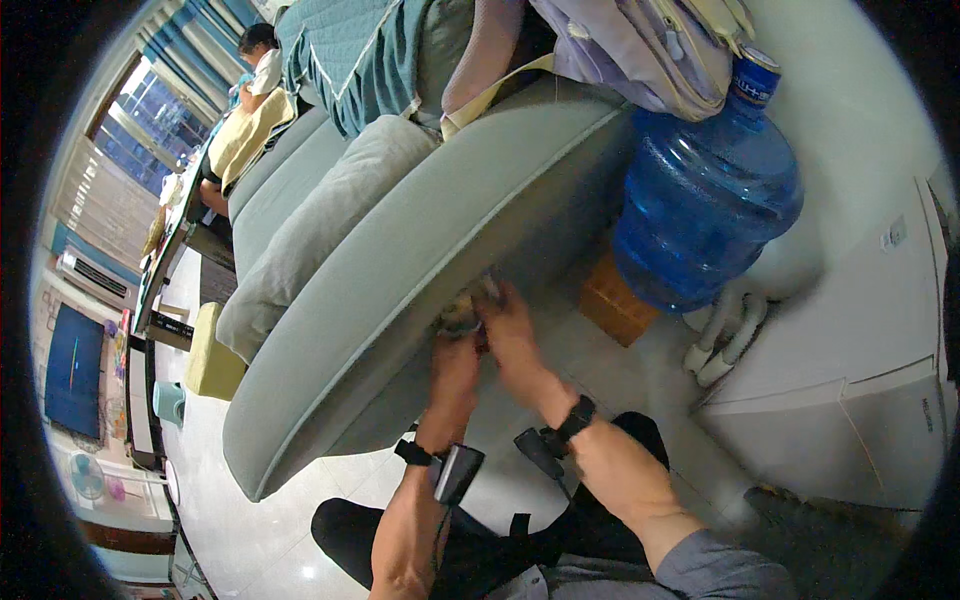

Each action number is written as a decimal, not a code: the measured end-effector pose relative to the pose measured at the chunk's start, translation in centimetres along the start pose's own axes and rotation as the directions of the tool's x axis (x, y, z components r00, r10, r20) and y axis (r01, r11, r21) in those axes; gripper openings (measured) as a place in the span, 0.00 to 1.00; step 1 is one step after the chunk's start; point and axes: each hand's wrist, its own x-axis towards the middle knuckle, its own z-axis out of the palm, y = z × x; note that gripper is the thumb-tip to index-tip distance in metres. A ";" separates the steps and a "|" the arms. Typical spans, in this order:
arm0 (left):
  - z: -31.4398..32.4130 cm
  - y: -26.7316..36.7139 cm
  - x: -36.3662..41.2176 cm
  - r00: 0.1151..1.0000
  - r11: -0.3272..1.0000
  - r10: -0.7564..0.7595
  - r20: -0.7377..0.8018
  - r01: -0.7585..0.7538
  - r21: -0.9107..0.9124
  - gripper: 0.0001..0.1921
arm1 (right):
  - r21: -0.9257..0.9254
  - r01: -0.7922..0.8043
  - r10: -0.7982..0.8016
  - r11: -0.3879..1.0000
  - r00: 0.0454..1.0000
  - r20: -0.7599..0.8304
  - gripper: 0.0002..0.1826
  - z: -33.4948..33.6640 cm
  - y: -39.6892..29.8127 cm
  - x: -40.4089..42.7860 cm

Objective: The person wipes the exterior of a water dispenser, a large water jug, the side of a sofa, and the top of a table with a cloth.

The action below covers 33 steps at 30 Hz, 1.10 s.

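Note:
Against the side of the grey-green sofa (pixel 420 259), low near the floor, both my hands are close together. A small blurred object (pixel 459 311), with pale and yellowish parts, is between them; its kind cannot be told. My left hand (pixel 455 356) holds it from below, while my right hand (pixel 511 322) grips its right side with bent fingers. Motion blur hides the exact fingertips. Each wrist carries a black strap with a small dark device, the left device (pixel 459 474) and the right device (pixel 538 452).
To the right, a large blue water jug (pixel 709 195) stands by a brown box (pixel 616 300). A white appliance (pixel 832 390) and a pale hose (pixel 724 341) are beyond. A lilac backpack (pixel 637 52) and grey cushion (pixel 330 225) rest on the sofa. Another person (pixel 262 71) sits far left.

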 end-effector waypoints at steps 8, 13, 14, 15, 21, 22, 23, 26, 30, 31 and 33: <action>6.8 4.1 -1.3 0.879 0.730 0.395 0.268 -0.477 0.489 0.18 | -0.412 0.792 -0.881 0.450 0.470 -0.059 0.14 -3.5 -6.9 0.3; -6.2 -5.1 4.6 0.971 0.502 0.136 0.196 -0.238 0.831 0.24 | -0.440 0.575 -0.631 0.689 0.775 0.024 0.20 -1.3 8.3 5.4; -10.2 -6.8 4.5 0.969 0.503 0.129 0.211 -0.248 0.828 0.21 | -0.249 0.428 -0.431 0.869 0.901 0.044 0.20 -0.1 11.6 5.6; -11.3 -9.7 4.8 0.957 0.526 0.111 0.268 -0.285 0.801 0.19 | -0.265 0.435 -0.446 0.860 0.895 0.023 0.20 -1.2 13.8 6.2; -21.5 -17.3 5.3 0.951 -0.141 -0.308 -0.015 -0.030 0.990 0.28 | -0.171 0.082 -0.080 0.982 0.997 0.014 0.22 -1.4 16.3 3.4; -24.0 -16.6 5.1 0.972 -0.262 -0.137 0.193 -0.223 0.939 0.19 | -0.033 0.014 -0.011 0.999 0.994 0.105 0.20 -1.5 15.5 3.8; -26.9 -15.0 4.9 0.915 -0.421 0.001 0.403 -0.365 0.831 0.13 | 0.117 -0.055 0.030 0.992 0.978 0.209 0.19 -1.4 14.2 5.1; -15.8 -15.0 5.2 0.809 -0.054 0.252 0.531 -0.536 0.843 0.16 | 0.356 -0.115 0.047 0.927 0.980 0.195 0.17 -13.3 15.0 13.0; -2.2 -8.7 4.8 0.984 0.548 0.046 0.171 -0.168 0.820 0.21 | -0.304 0.681 -0.742 0.666 0.648 -0.174 0.20 -18.3 13.4 22.4; -1.3 -8.2 4.7 0.982 0.614 0.083 0.172 -0.187 0.767 0.23 | -0.130 0.467 -0.484 0.875 0.849 -0.210 0.21 -17.3 14.0 22.8; -2.2 -7.8 4.4 0.983 0.663 0.113 0.143 -0.182 0.727 0.25 | 0.114 0.088 -0.066 0.990 0.982 -0.179 0.24 -11.7 17.3 19.7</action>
